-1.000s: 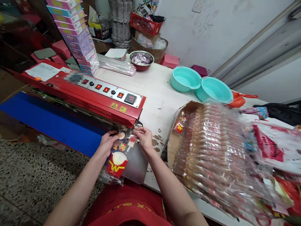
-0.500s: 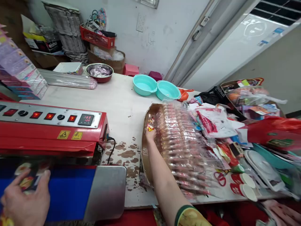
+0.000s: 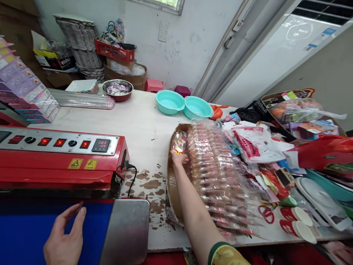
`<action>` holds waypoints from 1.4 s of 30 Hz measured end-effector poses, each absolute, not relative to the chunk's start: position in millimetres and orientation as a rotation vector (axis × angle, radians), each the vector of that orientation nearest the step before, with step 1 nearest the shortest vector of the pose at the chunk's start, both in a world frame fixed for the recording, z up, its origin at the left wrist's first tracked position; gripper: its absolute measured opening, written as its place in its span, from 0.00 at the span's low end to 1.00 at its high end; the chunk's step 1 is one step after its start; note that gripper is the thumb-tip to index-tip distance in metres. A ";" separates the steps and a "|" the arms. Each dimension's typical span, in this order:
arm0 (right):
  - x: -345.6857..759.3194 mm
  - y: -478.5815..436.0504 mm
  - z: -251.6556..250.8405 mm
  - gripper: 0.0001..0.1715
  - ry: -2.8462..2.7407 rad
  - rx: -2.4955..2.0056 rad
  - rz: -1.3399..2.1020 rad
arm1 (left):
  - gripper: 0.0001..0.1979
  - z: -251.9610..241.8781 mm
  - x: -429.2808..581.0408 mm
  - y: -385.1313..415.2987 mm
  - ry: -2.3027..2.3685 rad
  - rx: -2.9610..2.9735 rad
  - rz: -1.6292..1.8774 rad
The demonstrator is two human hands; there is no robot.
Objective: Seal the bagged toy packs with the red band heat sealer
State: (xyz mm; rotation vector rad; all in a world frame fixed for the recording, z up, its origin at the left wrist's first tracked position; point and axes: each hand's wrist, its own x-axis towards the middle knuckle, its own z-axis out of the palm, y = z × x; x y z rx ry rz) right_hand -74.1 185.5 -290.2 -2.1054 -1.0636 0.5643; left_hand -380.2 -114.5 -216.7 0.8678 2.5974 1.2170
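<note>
My right hand (image 3: 178,159) reaches to the near end of a long row of clear plastic toy packets (image 3: 217,173) lying in a brown cardboard tray (image 3: 171,184). Its fingers pinch the frontmost packet (image 3: 179,142), which has a red and yellow print. My left hand (image 3: 65,239) rests open over the blue conveyor belt (image 3: 27,232) of the red sealing machine (image 3: 60,162), holding nothing. A metal plate (image 3: 127,230) sits at the belt's right end.
Two teal basins (image 3: 182,103), a steel bowl (image 3: 117,89), clear tubes (image 3: 82,100) and stacked purple boxes (image 3: 24,92) stand on the white table (image 3: 138,117). Bags, red-and-white cups (image 3: 296,221) and red scissors (image 3: 264,213) crowd the right side. A black power cord (image 3: 132,176) hangs beside the machine.
My left hand no longer has the packet it held on the belt and now lies open. My right hand has left the machine and taken hold of the front packet in the tray.
</note>
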 end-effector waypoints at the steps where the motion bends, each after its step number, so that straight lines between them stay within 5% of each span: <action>1: -77.2 178.0 -281.2 0.43 -0.946 -2.164 0.554 | 0.21 -217.1 -378.7 -112.5 2.556 0.869 1.227; 5: -84.4 133.9 -236.3 0.55 -0.766 -2.086 0.490 | 0.23 -203.7 -353.5 -96.9 2.426 0.933 1.346; 10: -98.0 51.7 -192.5 0.55 -0.947 -1.792 0.497 | 0.21 -166.1 -278.2 -53.6 1.799 1.015 1.397; 15: -113.4 -30.6 -200.6 0.54 -1.233 -1.639 0.567 | 0.41 -152.3 -228.5 -11.9 1.172 0.762 1.274; 23: -73.4 -18.4 -167.4 0.59 -1.302 -1.362 1.069 | 0.30 -163.7 -276.6 -55.2 1.058 0.724 0.982; 29: -85.0 23.7 -149.4 0.18 -1.527 -1.053 1.750 | 0.30 -170.9 -301.0 -88.5 1.038 0.657 0.849; 42: -131.2 -9.4 -175.9 0.13 -1.461 -1.069 1.661 | 0.20 -167.7 -305.4 -65.2 1.329 0.318 1.308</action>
